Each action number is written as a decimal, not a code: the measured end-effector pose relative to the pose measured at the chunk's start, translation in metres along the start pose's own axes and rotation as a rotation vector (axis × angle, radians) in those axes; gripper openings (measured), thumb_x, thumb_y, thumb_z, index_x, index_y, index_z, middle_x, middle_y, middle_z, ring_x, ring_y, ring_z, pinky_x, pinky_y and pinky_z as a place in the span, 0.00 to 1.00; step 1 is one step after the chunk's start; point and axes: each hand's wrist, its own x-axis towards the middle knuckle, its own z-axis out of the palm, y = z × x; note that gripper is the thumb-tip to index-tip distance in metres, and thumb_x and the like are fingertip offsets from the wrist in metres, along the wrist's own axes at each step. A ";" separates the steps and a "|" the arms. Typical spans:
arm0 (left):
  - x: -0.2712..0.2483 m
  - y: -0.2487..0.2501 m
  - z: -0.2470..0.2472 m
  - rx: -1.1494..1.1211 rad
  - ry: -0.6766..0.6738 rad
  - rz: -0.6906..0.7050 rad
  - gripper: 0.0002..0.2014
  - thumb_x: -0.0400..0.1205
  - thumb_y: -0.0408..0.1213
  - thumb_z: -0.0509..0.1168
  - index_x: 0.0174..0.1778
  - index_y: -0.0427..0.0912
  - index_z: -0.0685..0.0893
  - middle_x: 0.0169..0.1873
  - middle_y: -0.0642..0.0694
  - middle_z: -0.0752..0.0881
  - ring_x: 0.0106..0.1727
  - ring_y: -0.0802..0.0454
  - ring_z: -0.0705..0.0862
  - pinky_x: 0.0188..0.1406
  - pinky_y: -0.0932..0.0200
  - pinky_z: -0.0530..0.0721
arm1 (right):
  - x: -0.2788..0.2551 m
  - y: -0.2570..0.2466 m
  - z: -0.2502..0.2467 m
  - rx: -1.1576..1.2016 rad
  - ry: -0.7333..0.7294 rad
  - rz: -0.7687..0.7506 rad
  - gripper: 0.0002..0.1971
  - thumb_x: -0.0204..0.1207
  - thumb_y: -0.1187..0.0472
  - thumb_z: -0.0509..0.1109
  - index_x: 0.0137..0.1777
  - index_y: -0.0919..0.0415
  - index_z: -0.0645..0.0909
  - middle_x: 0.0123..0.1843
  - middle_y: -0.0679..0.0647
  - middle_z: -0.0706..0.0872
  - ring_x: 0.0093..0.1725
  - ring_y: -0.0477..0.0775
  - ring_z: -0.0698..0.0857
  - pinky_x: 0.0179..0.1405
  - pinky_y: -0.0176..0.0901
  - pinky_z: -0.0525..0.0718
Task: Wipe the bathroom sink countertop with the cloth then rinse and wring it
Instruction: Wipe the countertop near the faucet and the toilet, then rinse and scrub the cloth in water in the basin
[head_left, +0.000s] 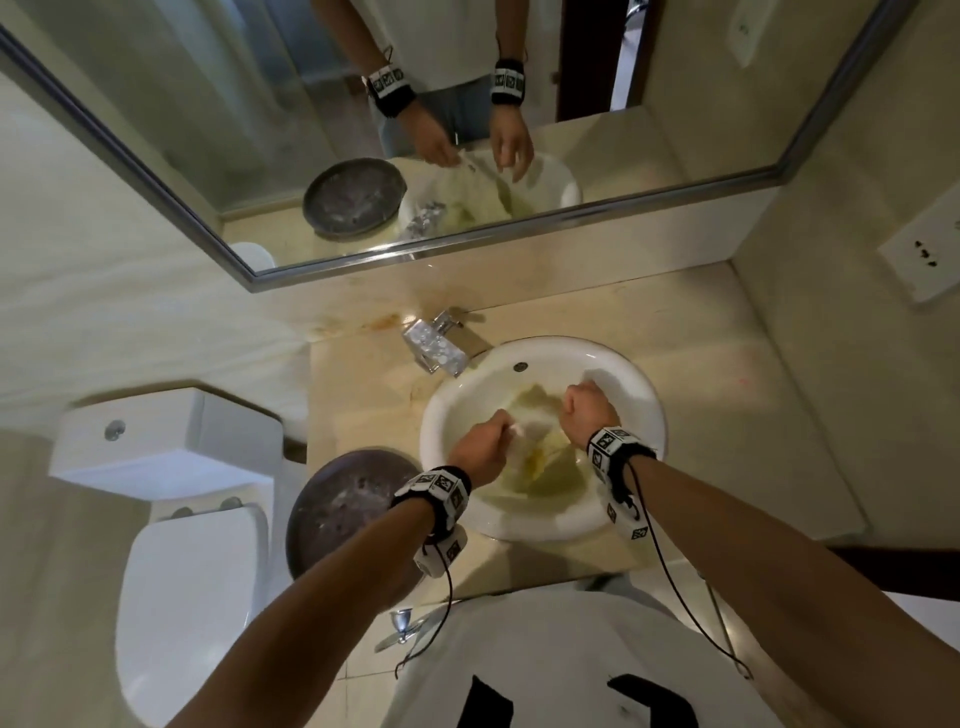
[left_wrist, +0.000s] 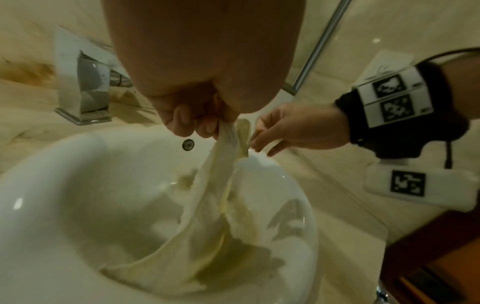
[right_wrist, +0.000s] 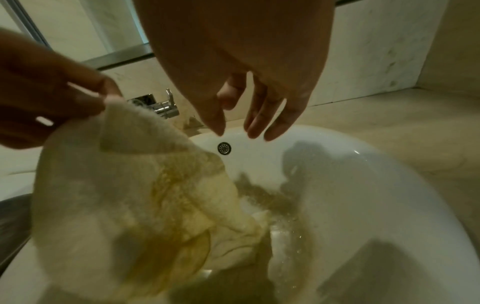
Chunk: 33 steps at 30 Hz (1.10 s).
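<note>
I judge wiping done; my left grip (left_wrist: 192, 121) pinches the stained cloth (left_wrist: 215, 195) above the sink (left_wrist: 64, 185); right grip (right_wrist: 249, 115) released; rinsing, wringing left.

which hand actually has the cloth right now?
The left hand: it pinches the upper edge of the cloth, which hangs into the sink. The right hand hovers beside it, fingers straight, holding nothing.

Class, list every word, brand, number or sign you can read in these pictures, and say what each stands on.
No readable text.
Wristbands: black-and-white coded squares only, no letters or digits.
Shirt: black shapes, cut off, not readable.
Tap, sink, toilet: no brand visible.
</note>
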 end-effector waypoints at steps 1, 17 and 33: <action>0.002 0.001 -0.001 -0.020 0.019 0.014 0.09 0.91 0.41 0.51 0.53 0.40 0.71 0.39 0.41 0.83 0.37 0.41 0.79 0.39 0.43 0.79 | 0.001 -0.003 0.005 0.022 -0.068 -0.002 0.10 0.74 0.67 0.68 0.37 0.52 0.74 0.48 0.52 0.78 0.45 0.58 0.82 0.44 0.48 0.82; 0.053 0.018 -0.069 0.206 0.102 -0.087 0.11 0.87 0.39 0.57 0.62 0.45 0.81 0.55 0.41 0.88 0.50 0.40 0.87 0.49 0.45 0.86 | 0.043 -0.019 0.012 0.319 -0.395 -0.136 0.10 0.74 0.62 0.77 0.37 0.52 0.78 0.44 0.53 0.88 0.42 0.55 0.86 0.48 0.55 0.89; 0.143 0.008 -0.133 0.802 -0.169 -0.209 0.24 0.72 0.45 0.76 0.61 0.39 0.81 0.56 0.42 0.87 0.55 0.42 0.88 0.51 0.50 0.85 | 0.097 -0.049 0.024 0.261 -0.500 -0.236 0.08 0.81 0.59 0.71 0.58 0.58 0.84 0.53 0.50 0.86 0.49 0.51 0.84 0.49 0.41 0.83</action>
